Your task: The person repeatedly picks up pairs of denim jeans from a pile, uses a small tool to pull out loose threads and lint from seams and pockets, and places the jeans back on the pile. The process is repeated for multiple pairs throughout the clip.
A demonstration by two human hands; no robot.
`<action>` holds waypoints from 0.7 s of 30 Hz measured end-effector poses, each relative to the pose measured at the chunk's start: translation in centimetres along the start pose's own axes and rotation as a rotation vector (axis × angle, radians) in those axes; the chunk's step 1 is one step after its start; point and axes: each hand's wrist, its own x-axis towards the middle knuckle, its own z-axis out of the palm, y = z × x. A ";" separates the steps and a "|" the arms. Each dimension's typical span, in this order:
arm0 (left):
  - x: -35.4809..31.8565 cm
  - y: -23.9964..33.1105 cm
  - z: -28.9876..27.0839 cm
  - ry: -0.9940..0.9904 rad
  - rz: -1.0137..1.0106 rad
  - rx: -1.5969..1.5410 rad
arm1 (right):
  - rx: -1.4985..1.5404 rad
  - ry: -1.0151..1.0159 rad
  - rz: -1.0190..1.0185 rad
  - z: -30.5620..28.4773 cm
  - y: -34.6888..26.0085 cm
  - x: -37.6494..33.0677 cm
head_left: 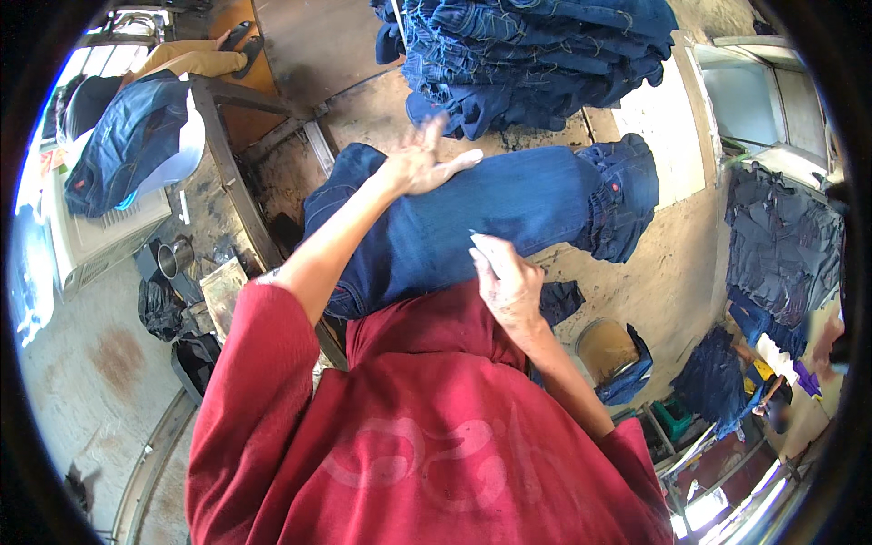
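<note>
A pair of dark blue jeans lies across my lap, its bunched waist end to the right. Over its upper edge is my left hand, blurred by motion. Its fingers are spread and the thumb stretches out to the right, with nothing seen in it. Just above the near side of the denim, my right hand is closed in a pinch. A small pale tip pokes out between its fingertips, too little to name. A large stack of folded jeans rises just beyond the pair on my lap.
At the left, more jeans lie on a beige machine, near a seated person's tan trousers. A metal cup stands on the bench. Right are a round stool, dark garments and another person's arm.
</note>
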 end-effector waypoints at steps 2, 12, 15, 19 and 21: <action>3.4 -1.4 1.1 -0.458 0.029 -0.070 | -0.097 -0.072 -0.058 1.6 -0.4 0.1; 8.7 -6.9 3.9 0.384 0.536 0.218 | -0.323 -0.050 -0.076 7.6 -0.9 3.6; 8.7 -7.1 4.4 0.346 0.467 0.239 | -0.371 -0.113 -0.019 9.3 -0.7 5.5; 8.5 -7.2 4.5 0.492 0.549 0.145 | -0.438 -0.246 0.043 10.0 -0.5 5.9; 8.4 -7.2 4.6 0.449 0.502 0.188 | -0.445 -0.231 0.011 8.6 -0.8 4.6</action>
